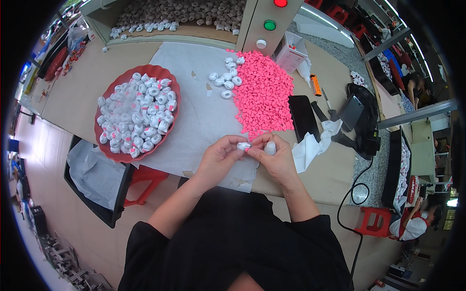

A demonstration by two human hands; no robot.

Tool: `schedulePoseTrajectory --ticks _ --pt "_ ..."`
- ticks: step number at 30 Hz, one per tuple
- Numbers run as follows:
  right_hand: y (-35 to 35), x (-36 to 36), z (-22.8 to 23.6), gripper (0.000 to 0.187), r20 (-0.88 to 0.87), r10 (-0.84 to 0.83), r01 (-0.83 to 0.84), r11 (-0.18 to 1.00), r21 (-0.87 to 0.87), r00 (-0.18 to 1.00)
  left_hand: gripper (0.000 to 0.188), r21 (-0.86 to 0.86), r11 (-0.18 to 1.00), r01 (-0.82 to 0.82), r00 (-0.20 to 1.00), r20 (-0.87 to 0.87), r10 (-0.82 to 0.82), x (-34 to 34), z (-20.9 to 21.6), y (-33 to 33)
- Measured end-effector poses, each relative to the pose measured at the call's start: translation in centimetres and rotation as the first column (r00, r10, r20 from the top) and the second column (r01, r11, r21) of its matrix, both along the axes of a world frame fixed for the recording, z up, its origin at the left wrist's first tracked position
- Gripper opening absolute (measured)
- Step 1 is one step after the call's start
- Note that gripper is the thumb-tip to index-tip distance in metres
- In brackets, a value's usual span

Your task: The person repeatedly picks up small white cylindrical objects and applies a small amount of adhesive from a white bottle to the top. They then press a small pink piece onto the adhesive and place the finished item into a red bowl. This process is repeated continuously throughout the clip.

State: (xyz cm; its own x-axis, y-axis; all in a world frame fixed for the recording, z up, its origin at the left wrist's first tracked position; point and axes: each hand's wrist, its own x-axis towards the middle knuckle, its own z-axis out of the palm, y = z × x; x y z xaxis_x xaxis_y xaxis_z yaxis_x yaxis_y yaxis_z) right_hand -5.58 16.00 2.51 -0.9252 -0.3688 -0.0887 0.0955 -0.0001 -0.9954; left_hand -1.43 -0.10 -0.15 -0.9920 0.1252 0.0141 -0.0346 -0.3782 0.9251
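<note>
Currently: your left hand (pixel 219 156) and right hand (pixel 277 157) pinch one white ring part (pixel 243 145) at table's near edge | done: red tray (pixel 108 148) heaped | left: pink pieces (pixel 263 94), few loose rings (pixel 227 80) mid-table.

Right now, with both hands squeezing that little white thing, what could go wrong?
1. The small white piece is pinched only by fingertips of the left hand and right hand, so it might slip and drop.
2. The pink pile lies loose just beyond the hands; a nudge could scatter it.
3. The red bowl is heaped with white pieces and sits near the table edge, so a bump might spill some.
</note>
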Motion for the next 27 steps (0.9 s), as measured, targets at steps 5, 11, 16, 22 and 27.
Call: schedulePoseTrajectory --ticks 5,11,16,22,27 --pt "0.0 -0.2 0.4 0.019 -0.010 0.027 -0.026 0.995 0.095 1.000 0.021 -0.071 0.997 0.016 1.000 -0.019 -0.018 0.0 0.1 -0.1" --pt "0.0 -0.3 0.7 0.020 0.016 0.036 -0.038 0.987 0.153 0.999 0.021 -0.145 0.989 0.022 0.999 -0.035 -0.027 0.2 0.1 -0.2" --pt "-0.4 0.2 -0.4 0.018 -0.027 -0.030 0.033 0.990 0.135 0.999 0.022 -0.153 0.988 0.030 0.999 -0.017 -0.033 0.3 0.1 -0.1" --pt "-0.9 0.9 -0.8 0.015 -0.149 -0.070 0.089 0.988 0.126 0.986 0.023 -0.021 0.999 -0.025 1.000 -0.001 0.025 0.3 -0.2 0.2" --pt "-0.7 0.6 -1.7 0.011 -0.211 -0.036 0.045 0.998 0.037 0.977 0.023 -0.024 0.998 -0.065 0.998 0.026 0.066 0.3 0.3 0.2"
